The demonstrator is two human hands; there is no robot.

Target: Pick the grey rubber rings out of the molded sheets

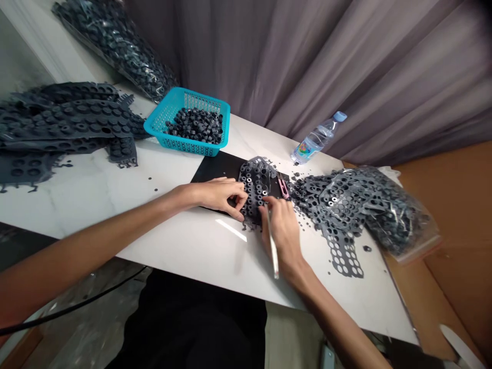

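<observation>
Both hands are apart, on either side of a dark sheet of ring shapes that lies on a black mat at the middle of the white table. Its right side meets the fingertips of the right hand, closed round a slim pale tool. At its left edge the left hand curls; whether it pinches the sheet I cannot tell. Just right of the sheet is a pink cutter. Far left, a blue basket holds small black pieces, beside stacked dark sheets. Perforated sheets pile up on the right, near a clear bag; a water bottle is farther back
</observation>
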